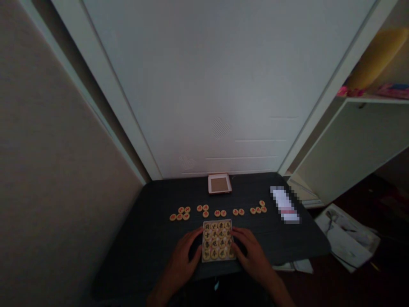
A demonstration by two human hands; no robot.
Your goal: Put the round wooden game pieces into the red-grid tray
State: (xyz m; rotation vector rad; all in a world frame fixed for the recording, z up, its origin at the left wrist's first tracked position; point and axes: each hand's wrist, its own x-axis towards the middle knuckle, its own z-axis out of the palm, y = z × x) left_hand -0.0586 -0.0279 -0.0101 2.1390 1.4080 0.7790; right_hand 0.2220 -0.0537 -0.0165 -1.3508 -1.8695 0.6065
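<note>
A shallow square box sits near the table's front edge, filled with rows of round Chinese chess pieces that bear dark characters. My left hand grips its left side, fingertips at the upper corner and thumb lower down. On the opposite side, my right hand holds the box the same way, its fingers reaching slightly over the rim. Beyond the box, red-marked Chinese chess pieces lie face up in small groups across the table.
The dark table stands against a white panel. An open box lid or tray rests at its back edge. A pixelated flat object lies on the right. A white box stands on the floor beyond the table's right side.
</note>
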